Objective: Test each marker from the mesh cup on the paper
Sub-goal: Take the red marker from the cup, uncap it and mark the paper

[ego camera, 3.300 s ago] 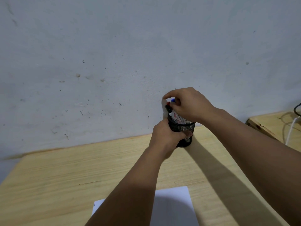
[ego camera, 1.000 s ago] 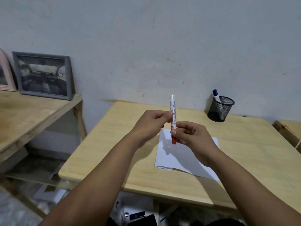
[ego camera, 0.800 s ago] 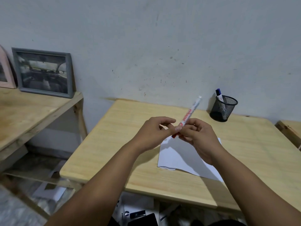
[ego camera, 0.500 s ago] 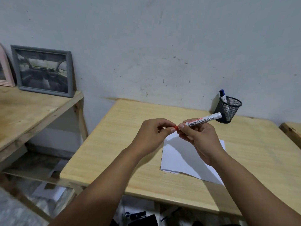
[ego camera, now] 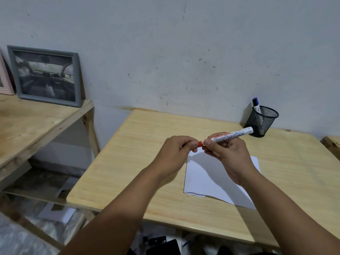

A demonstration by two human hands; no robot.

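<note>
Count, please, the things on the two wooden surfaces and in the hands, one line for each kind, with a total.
Markers: 2, the red marker held in both hands, the blue marker in the cup
Mesh cup: 1
Paper: 1
Picture frames: 2, the grey frame and the pink frame cut by the edge
Total: 6

I see bare table [ego camera: 139, 162] on the left side; the mesh cup [ego camera: 261, 122] blocks its far right corner.

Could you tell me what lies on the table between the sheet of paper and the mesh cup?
In the head view, nothing: only bare wood of the table separates the paper from the mesh cup. The red marker is held above it, not resting there.
</note>
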